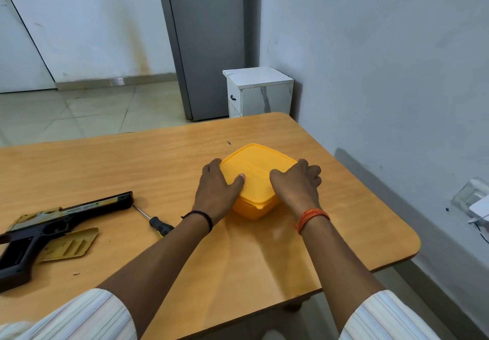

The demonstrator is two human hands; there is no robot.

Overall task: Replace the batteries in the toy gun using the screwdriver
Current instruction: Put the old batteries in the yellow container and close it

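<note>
A yellow lidded plastic box (258, 170) stands on the wooden table (158, 159), right of centre. My left hand (217, 189) grips its left side, thumb lying on the lid. My right hand (297, 185) grips the right side, fingers curled over the lid's edge. The black and gold toy gun (50, 223) lies at the table's left, barrel pointing right. A loose gold cover panel (70, 245) lies beside its grip. The screwdriver (156, 222), black handle and thin metal shaft, lies between the gun and my left forearm. No batteries are visible.
A small pale speck (76, 273), perhaps a screw, lies on the table near the gun. The table's right edge runs close to the wall. Behind the table stand a white cabinet (260, 92) and a grey fridge (206, 43).
</note>
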